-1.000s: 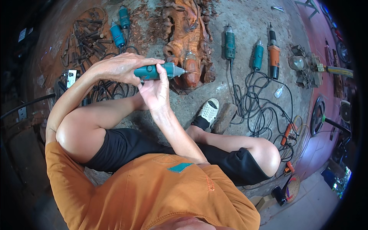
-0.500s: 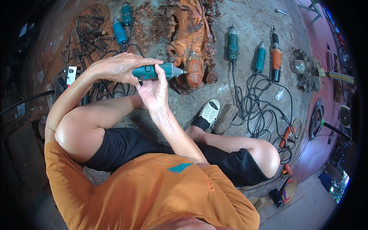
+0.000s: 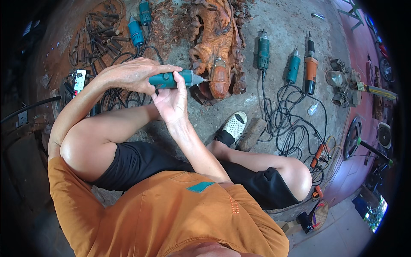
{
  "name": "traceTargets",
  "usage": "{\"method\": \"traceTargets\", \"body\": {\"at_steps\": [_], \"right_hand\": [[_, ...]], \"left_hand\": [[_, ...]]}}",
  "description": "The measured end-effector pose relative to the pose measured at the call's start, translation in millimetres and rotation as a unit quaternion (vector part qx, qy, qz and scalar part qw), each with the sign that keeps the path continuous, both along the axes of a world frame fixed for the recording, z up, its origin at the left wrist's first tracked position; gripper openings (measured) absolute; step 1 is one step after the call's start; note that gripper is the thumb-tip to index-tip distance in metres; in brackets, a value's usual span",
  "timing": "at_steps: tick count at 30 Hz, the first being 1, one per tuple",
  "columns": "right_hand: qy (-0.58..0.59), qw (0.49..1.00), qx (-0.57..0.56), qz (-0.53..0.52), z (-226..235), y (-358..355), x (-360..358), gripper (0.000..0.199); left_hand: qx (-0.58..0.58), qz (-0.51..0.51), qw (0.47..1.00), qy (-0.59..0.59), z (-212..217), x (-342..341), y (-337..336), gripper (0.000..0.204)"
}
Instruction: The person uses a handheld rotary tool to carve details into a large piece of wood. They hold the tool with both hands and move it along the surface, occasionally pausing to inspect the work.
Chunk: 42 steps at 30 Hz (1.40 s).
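Observation:
My left hand (image 3: 128,75) wraps over the rear of a teal hand-held grinder (image 3: 182,79). My right hand (image 3: 169,100) grips the same tool from below, thumb up along its body. The grinder lies level and points right. Its small bit touches the rounded lower part of a reddish-brown wood carving (image 3: 216,43) that lies on the concrete floor. I am crouched, with one knee on each side and a white shoe (image 3: 235,125) below the carving.
Two teal grinders (image 3: 263,49) (image 3: 293,66) and an orange one (image 3: 310,64) lie right of the carving above tangled black cables (image 3: 287,122). Two blue tools (image 3: 135,32) and a heap of chisels (image 3: 100,38) lie at the upper left. A wood block (image 3: 252,133) sits by the shoe.
Both hands keep their grip on the grinder, whose bit stays at the carving. The view has drifted slightly downward; nothing else has moved.

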State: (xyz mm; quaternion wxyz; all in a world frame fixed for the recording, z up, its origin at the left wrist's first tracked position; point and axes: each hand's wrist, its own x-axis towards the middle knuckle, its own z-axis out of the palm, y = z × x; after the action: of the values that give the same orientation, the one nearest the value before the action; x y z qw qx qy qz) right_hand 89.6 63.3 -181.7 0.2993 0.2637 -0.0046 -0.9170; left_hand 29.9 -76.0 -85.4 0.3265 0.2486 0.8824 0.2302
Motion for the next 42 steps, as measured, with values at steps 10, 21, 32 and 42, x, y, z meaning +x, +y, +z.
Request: {"method": "traceTargets", "body": {"at_steps": [10, 21, 32, 42], "right_hand": [[-0.004, 0.999, -0.037, -0.008, -0.8, 4.7, -5.3, 0.040], [0.036, 0.996, -0.062, -0.045, 3.4, 10.7, -16.3, 0.039], [0.005, 0.993, -0.105, -0.046, 2.0, 16.1, -21.3, 0.043], [0.004, 0.992, -0.118, -0.047, -1.8, 18.3, -23.7, 0.046]], "left_hand": [[-0.052, -0.011, 0.998, 0.013, 15.6, -4.7, 15.8, 0.091], [-0.070, 0.006, 0.996, 0.053, 30.4, -8.5, 34.8, 0.080], [-0.080, -0.031, 0.985, 0.147, 34.4, -10.3, 48.2, 0.065], [-0.151, -0.018, 0.986, 0.072, 42.7, -15.5, 60.8, 0.071]]}}
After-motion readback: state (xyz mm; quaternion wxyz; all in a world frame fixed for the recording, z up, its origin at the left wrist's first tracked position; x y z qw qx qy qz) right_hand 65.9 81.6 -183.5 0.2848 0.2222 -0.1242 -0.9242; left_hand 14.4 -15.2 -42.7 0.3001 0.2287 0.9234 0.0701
